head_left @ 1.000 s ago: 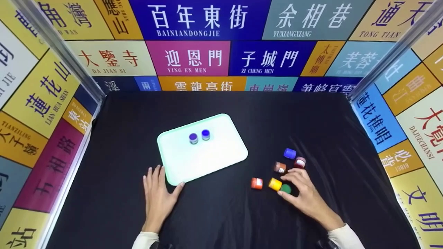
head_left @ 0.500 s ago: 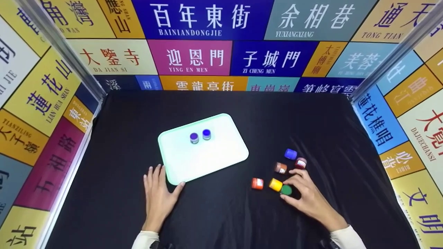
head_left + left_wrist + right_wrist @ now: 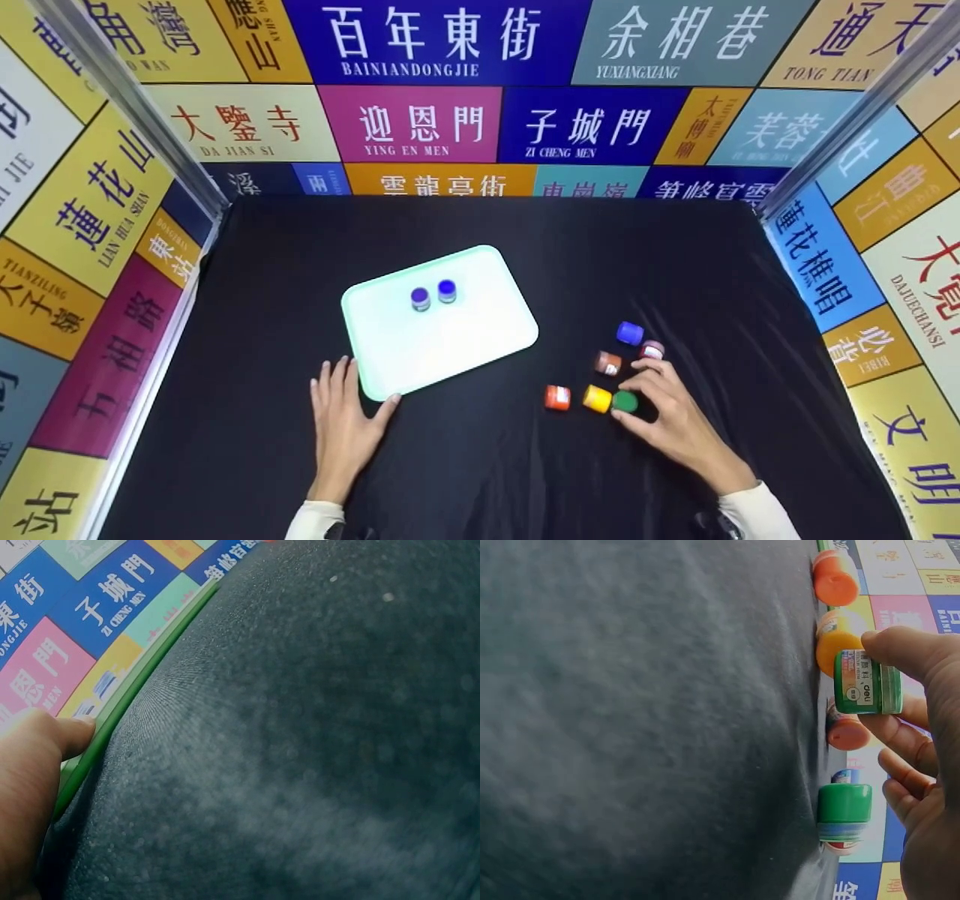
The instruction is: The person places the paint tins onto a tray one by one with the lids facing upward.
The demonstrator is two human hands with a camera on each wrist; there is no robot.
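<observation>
My right hand (image 3: pixel 671 415) pinches a small green paint jar (image 3: pixel 625 403) between thumb and fingertips, beside a yellow paint jar (image 3: pixel 597 399). In the right wrist view the held jar's label (image 3: pixel 857 682) shows, and its lid lies towards the palm. A second green jar (image 3: pixel 845 802) stands on the cloth below that hand, hidden from the head view. My left hand (image 3: pixel 346 424) lies at the near left corner of a white tray (image 3: pixel 450 352) with a pale green rim, fingers straight, thumb touching the rim. On the tray stand a purple-lidded jar (image 3: pixel 420 298) and a blue-lidded jar (image 3: pixel 447 291).
Around the right hand lie an orange-red jar (image 3: pixel 557 397), a brown-orange jar (image 3: pixel 608 364), a blue jar (image 3: pixel 630 333) and a dark red jar (image 3: pixel 652 350). Black cloth (image 3: pixel 465 465) covers the table. Printed panels (image 3: pixel 409 124) wall it at the back and sides.
My right hand has shifted slightly right and its fingers have closed on the green jar, which has moved a little up and right in the head view. The left hand stays put.
</observation>
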